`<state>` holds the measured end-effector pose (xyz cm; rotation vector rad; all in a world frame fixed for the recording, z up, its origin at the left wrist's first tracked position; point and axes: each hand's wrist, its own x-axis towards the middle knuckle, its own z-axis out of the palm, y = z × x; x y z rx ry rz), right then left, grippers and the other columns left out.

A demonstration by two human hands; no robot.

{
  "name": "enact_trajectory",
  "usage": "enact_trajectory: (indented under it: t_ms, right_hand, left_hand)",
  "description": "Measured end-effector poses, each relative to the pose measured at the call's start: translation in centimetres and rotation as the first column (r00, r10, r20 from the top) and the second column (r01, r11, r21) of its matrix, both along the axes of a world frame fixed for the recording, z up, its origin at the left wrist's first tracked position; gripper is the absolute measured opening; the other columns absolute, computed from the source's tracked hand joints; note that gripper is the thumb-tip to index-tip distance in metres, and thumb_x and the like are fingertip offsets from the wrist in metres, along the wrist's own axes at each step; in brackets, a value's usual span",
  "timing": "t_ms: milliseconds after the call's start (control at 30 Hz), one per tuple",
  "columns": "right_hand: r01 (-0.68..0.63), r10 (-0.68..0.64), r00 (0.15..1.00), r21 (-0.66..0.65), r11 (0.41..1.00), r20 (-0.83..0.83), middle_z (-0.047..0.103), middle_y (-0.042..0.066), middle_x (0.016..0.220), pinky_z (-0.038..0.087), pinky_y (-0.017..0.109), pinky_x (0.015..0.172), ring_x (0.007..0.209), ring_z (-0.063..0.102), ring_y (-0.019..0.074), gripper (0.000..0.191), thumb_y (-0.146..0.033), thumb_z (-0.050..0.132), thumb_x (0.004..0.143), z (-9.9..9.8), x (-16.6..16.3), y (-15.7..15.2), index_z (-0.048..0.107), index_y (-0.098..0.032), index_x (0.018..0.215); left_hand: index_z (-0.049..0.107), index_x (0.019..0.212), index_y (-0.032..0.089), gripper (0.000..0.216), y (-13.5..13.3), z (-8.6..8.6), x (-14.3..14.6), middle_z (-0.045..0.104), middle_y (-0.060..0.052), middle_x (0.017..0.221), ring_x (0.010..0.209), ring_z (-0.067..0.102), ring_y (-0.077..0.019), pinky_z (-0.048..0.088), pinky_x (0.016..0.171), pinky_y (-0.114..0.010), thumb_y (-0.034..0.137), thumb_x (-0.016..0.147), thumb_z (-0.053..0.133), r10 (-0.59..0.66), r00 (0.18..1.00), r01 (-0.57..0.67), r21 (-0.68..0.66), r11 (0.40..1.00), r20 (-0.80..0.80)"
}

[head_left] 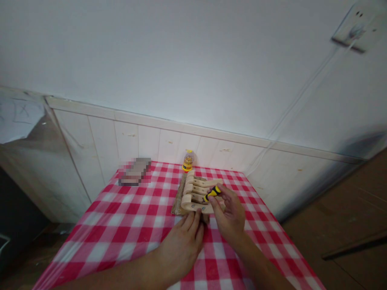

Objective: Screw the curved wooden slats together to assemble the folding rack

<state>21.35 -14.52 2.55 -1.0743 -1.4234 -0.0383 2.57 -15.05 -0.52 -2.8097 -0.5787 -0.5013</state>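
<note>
A pale wooden rack (188, 197) with several curved slats and small screws lies on a brown, rough-textured board (178, 203). My left hand (184, 237) holds the rack's near edge, one fingertip against the front slat close to a screw; the thumb is hidden. In my right hand (231, 211) is a screwdriver with a yellow and black handle (212, 193), gripped between thumb and fingers. It slants down to the left over the slats. Whether its tip touches a screw I cannot tell.
Behind the rack stands a small clear bottle with a yellow base (188, 162). A pixelated flat object (135, 172) lies at the back left of the red-and-white checked tablecloth (121, 241). White panelling (169, 146) borders the table's far edge. A cable runs down from a wall socket (353, 30).
</note>
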Motion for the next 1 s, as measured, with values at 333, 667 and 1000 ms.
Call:
enact_trajectory:
  t_ms: [333,667,1000]
  right_hand:
    - [0.018,-0.012,0.994,-0.052,0.999,0.111,0.081,0.008,0.117,0.069,0.043,0.091,0.101,0.081,0.0256,0.041,-0.022,0.073,0.094,0.7,0.6,-0.4,0.068,-0.029,0.134]
    - [-0.084,0.092,0.993,-0.098,0.992,0.077,0.081,0.009,0.116,0.071,0.039,0.085,0.099,0.082,0.0246,0.037,-0.022,0.067,0.097,1.0,0.4,-0.4,0.068,-0.028,0.133]
    - [-0.066,0.079,0.986,-0.094,0.993,0.146,0.082,0.008,0.111,0.070,0.039,0.085,0.095,0.082,0.0241,0.038,-0.019,0.066,0.097,1.6,0.1,-0.5,0.067,-0.029,0.133]
  left_hand:
    - [0.064,0.137,0.003,0.041,0.1,-0.2,0.1,0.063,-0.026,0.144,0.143,0.054,-0.0386,0.042,0.116,-0.050,0.028,0.108,0.049,0.006,1.000,-0.008,0.054,0.999,0.029]
    - [0.061,0.141,0.004,0.043,0.1,-0.1,0.1,0.063,-0.026,0.145,0.144,0.052,-0.0376,0.039,0.119,-0.051,0.029,0.108,0.051,-0.004,1.000,0.004,0.025,1.000,0.010]
    - [0.060,0.141,0.003,0.043,0.0,0.0,0.0,0.062,-0.027,0.145,0.143,0.053,-0.0380,0.042,0.116,-0.051,0.027,0.108,0.050,0.004,1.000,-0.005,0.030,1.000,0.031]
